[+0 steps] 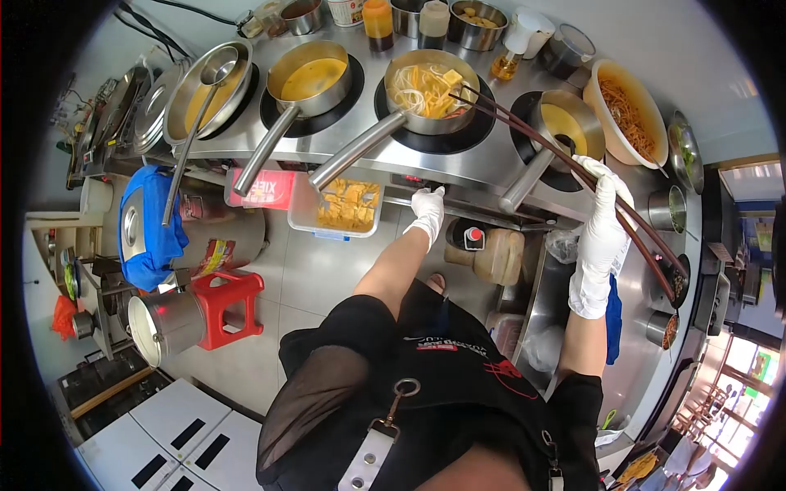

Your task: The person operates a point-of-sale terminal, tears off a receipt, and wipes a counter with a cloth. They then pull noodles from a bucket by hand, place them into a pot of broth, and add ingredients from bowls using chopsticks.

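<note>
My right hand [602,217], in a white glove, is closed around a pair of long dark chopsticks [521,125]. Their tips reach into a steel saucepan [438,125] of broth holding pale noodles [409,92] and a yellow block-shaped piece of food [452,78]. Below that pan, my gloved left hand [428,213] is at the counter's front edge, beside a small panel with a red light [415,179]. Its fingers are curled; whatever lies under them is hidden. A plastic tub of yellow food pieces [348,204] sits left of it.
Other saucepans [327,100] [577,110] hold yellowish broth, their handles jutting over the front edge. A ladle [217,69] rests in a wide pan [176,114]. A large bowl [606,123] of brownish strips stands right. A red stool [221,315] and jugs [499,254] are below.
</note>
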The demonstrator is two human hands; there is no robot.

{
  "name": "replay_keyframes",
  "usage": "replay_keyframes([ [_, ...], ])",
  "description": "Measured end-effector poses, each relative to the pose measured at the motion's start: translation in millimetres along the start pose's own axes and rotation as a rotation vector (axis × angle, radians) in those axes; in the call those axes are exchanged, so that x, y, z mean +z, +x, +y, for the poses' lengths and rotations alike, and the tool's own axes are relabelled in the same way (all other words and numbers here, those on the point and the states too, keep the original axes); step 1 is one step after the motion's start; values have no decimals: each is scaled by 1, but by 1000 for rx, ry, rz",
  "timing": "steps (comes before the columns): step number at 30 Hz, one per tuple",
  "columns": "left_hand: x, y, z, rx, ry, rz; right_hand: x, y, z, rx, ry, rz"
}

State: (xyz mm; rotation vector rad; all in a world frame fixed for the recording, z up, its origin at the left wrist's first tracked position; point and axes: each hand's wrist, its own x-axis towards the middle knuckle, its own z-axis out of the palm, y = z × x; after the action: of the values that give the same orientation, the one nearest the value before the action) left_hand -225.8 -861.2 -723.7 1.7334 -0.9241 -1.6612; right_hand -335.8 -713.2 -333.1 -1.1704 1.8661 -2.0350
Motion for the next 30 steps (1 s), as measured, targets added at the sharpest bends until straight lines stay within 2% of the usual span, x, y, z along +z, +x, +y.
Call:
replay_keyframes([
  [4, -4, -38, 37, 0, 18, 50, -9, -5, -1, -28, 3, -21],
  [6, -5, -48, 44, 141, 177, 120, -10, -6, -4, -26, 20, -23],
  [9, -5, -60, 51, 166, 160, 153, -11, -7, -6, -13, 29, -6],
  [12, -13, -61, 54, 201, 290, 79, -8, -6, -8, -5, 14, -14],
  [14, -20, -81, 68, 216, 159, 62, -7, -2, 5, -13, 56, -46],
  [16, -25, -50, 37, 257, 245, 183, -2, 5, 19, -54, 9, -66],
  [18, -60, -71, 63, 147, 64, -14, 7, 14, 32, -16, 29, -65],
  [20, -104, -35, 39, 74, -24, -24, 20, 25, 36, 52, 20, -89],
  [22, -163, -35, 64, 3, -47, -17, 35, 36, 47, 92, 66, -119],
  [24, -221, -13, 71, 73, -147, 5, 52, 47, 57, 106, 46, -143],
  [26, -252, -40, 123, 106, -212, 86, 75, 54, 73, 102, 20, -91],
  [28, -280, -45, 153, 127, -184, 49, 95, 58, 100, 83, -66, -77],
  [30, -294, -51, 179, 164, -163, 21, 114, 58, 100, 143, -4, -126],
])
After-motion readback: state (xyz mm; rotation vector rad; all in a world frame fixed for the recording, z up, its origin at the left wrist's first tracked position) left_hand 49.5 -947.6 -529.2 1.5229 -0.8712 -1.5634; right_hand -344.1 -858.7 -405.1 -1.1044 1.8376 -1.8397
